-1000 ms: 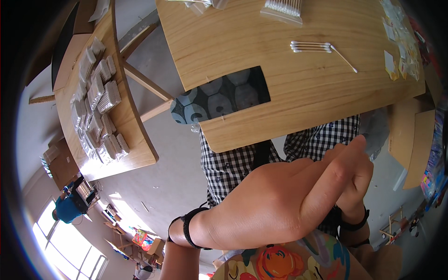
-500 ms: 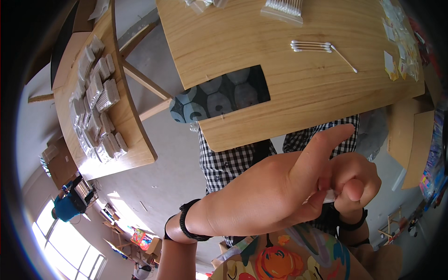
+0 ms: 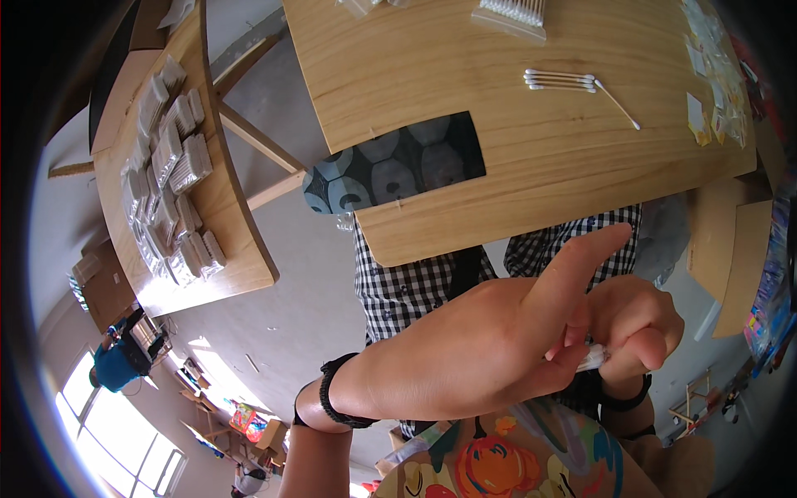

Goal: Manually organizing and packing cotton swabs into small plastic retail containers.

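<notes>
My left hand (image 3: 498, 336) reaches across in front of my lap, its index finger stretched out and its other fingers curled in. Close against it, my right hand (image 3: 638, 325) is closed, fingers folded over. Between the two hands show the white tips of what look like cotton swabs (image 3: 594, 358); the rest is hidden by the fingers. Beyond them on the wooden table (image 3: 398, 75) lie several loose cotton swabs (image 3: 560, 81) side by side, with a single cotton swab (image 3: 618, 104) slanting off their right end.
A clear bag of cotton swabs (image 3: 510, 17) lies at the table's far edge. Clear packets with yellow and white cards (image 3: 701, 108) lie along its right side. A patterned dark panel (image 3: 398, 166) fills the table's left notch. Many packed swab bags (image 3: 170, 178) cover the left table. A person (image 3: 120, 361) works far left.
The white tips between my hands show more now, and my right hand has shifted slightly to the right. The view has moved a little; the swabs on the table lie as before.
</notes>
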Motion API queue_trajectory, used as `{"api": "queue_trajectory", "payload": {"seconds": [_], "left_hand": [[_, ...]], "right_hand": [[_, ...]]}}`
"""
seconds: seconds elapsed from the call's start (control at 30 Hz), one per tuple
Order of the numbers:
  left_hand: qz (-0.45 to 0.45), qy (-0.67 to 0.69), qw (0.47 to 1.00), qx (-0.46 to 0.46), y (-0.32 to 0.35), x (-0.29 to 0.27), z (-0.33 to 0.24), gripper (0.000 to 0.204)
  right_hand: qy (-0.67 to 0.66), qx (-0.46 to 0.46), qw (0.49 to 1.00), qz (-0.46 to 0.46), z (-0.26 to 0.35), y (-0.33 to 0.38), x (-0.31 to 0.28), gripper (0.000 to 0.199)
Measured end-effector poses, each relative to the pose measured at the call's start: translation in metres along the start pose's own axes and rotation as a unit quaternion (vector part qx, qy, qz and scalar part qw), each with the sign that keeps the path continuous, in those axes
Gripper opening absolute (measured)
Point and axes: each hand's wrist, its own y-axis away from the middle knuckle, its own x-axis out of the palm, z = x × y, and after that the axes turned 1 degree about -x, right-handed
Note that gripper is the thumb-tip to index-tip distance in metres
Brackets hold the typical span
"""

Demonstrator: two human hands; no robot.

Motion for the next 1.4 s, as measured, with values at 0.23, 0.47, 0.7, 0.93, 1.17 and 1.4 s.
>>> {"api": "queue_trajectory", "payload": {"seconds": [0.23, 0.47, 0.7, 0.93, 1.17, 1.4], "left_hand": [[-0.058, 0.021, 0.998, 0.005, 0.003, 0.005, 0.012, 0.074], [-0.15, -0.103, 0.976, 0.121, 0.011, 0.005, 0.014, 0.039], [-0.184, -0.241, 0.937, 0.176, 0.019, 0.016, 0.016, 0.025], [-0.215, -0.254, 0.92, 0.207, 0.017, 0.024, 0.016, 0.029], [-0.245, -0.267, 0.905, 0.225, 0.007, 0.033, 0.015, 0.03], [-0.252, -0.269, 0.902, 0.226, 0.004, 0.034, 0.019, 0.03]], "right_hand": [[0.009, 0.033, 0.999, -0.01, 0.002, -0.003, -0.001, 0.05], [0.021, 0.02, 0.998, -0.059, 0.007, -0.005, -0.003, 0.052], [0.011, -0.056, 0.998, 0.004, 0.002, -0.004, -0.015, 0.042], [0.029, -0.092, 0.995, -0.02, -0.001, -0.001, -0.012, 0.039], [0.081, -0.065, 0.994, -0.022, 0.007, -0.001, -0.005, 0.045], [0.139, -0.025, 0.989, -0.043, 0.013, -0.003, -0.002, 0.047]]}}
